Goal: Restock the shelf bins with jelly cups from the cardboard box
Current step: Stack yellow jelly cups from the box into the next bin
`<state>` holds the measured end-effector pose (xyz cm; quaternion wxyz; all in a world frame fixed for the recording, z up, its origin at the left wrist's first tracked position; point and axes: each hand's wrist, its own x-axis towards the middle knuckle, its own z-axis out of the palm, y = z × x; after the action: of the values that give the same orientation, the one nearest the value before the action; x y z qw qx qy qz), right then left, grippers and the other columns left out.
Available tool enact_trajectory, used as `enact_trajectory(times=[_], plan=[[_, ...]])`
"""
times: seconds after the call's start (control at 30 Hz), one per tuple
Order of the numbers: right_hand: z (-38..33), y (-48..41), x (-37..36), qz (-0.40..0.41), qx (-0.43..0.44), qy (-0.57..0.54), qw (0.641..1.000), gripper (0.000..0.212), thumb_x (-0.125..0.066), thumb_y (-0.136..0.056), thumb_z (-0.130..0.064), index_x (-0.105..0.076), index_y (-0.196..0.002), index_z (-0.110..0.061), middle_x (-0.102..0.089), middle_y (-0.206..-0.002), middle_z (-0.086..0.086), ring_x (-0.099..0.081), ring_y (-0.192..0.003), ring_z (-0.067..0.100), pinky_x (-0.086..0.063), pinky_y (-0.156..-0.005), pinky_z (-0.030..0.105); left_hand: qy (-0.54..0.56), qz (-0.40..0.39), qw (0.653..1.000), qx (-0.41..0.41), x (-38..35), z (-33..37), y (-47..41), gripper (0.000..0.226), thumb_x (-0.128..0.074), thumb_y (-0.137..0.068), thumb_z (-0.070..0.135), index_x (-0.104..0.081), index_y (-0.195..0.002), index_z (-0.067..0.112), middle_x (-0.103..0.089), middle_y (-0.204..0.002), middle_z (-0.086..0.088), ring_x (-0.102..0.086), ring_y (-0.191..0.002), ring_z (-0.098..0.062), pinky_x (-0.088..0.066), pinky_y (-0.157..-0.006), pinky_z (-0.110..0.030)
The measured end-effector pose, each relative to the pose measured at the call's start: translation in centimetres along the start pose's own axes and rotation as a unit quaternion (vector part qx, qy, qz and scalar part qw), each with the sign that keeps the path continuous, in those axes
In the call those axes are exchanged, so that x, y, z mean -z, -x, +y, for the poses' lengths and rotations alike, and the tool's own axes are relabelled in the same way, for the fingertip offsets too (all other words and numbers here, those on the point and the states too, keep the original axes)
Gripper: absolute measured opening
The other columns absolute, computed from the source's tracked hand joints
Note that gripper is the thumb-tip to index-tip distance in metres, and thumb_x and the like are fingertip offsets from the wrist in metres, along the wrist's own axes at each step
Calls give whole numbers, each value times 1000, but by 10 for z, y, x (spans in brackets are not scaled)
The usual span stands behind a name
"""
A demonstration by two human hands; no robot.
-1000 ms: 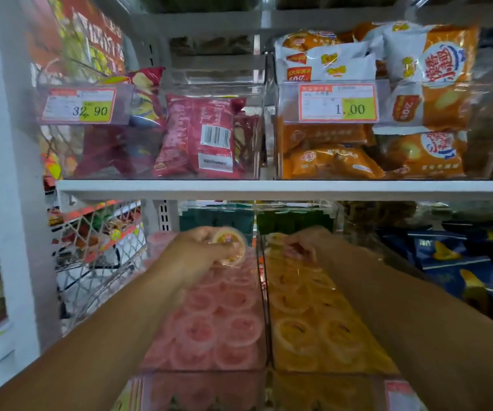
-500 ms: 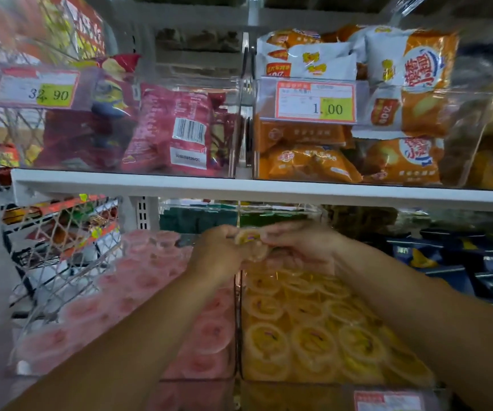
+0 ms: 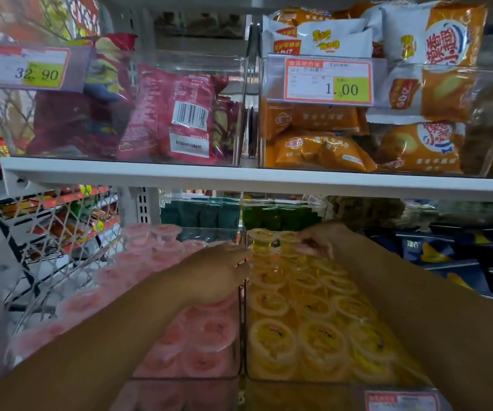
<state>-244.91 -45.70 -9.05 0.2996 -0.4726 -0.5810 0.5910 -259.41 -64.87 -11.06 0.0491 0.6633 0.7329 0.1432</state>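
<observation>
Two clear plastic bins stand side by side on the lower shelf, sharing a wall down the middle. The left bin (image 3: 180, 378) is packed with pink jelly cups (image 3: 206, 330) and the right bin (image 3: 313, 381) with yellow jelly cups (image 3: 322, 336). The cups are small round tubs with see-through sides. Most lie with their sealed film tops facing up, each top showing a pale ring around a darker centre. They fill both bins in close rows from the front edge to the back edge, and a few sit heaped higher at the back. The person's left hand (image 3: 218, 274) lies over the back part of the pink bin. Its fingers reach to the shared wall, but whether they pinch anything cannot be told. The right hand (image 3: 320, 240) is at the back edge of the yellow bin with its fingers bent down onto the heaped cups. Blur hides whether it grips one. Behind the bins stand green packets (image 3: 274, 216). Blue packets (image 3: 461, 256) lie to the right, and a white wire mesh panel (image 3: 55, 232) is at the left. On the white shelf board (image 3: 239, 176) above sit two more clear bins. One holds red snack bags (image 3: 180, 114) behind a price tag reading 32.90 (image 3: 25, 68). The other holds orange snack packets (image 3: 313, 149) behind a price tag reading 1.00 (image 3: 328, 81).
</observation>
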Motion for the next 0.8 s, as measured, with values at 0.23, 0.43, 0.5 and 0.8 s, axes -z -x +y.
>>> enact_trajectory(times=[0.23, 0.43, 0.5, 0.8], plan=[[-9, 26, 6, 34, 27, 74, 996, 36, -64, -92, -14, -53, -122, 2, -69, -86, 16, -70, -63, 21, -61, -62, 30, 2, 4, 1000, 4, -1, -3, 2, 50, -27, -105, 41, -25, -153, 28, -14, -162, 5, -5, -150, -15, -11, -122, -35], [-3, 140, 11, 11, 199, 116, 973, 15, -57, -95, -10, -63, -105, 0, -63, -77, 12, -61, -48, 15, -54, -46, 24, 142, 169, 974, -46, 1, 28, 61, 44, -45, -98, 41, -45, -141, 34, -52, -140, 8, -52, -125, -12, -44, -104, -39], [13, 181, 5, -36, 224, 129, 965, 10, -57, -95, -10, -65, -98, -5, -63, -81, 10, -62, -50, 14, -52, -45, 25, 172, 201, 963, -43, -3, 46, 99, 39, -49, -99, 34, -49, -138, 33, -54, -128, 17, -55, -112, -2, -47, -94, -27], [193, 298, -21, -350, 56, 216, 910, 5, -63, -92, -21, -68, -93, -20, -69, -76, 1, -68, -67, 21, -54, -55, 28, 323, -135, 928, 127, -145, 18, 288, 20, -59, -89, 51, -72, -97, 38, -73, -91, 13, -70, -79, -4, -57, -73, -26]])
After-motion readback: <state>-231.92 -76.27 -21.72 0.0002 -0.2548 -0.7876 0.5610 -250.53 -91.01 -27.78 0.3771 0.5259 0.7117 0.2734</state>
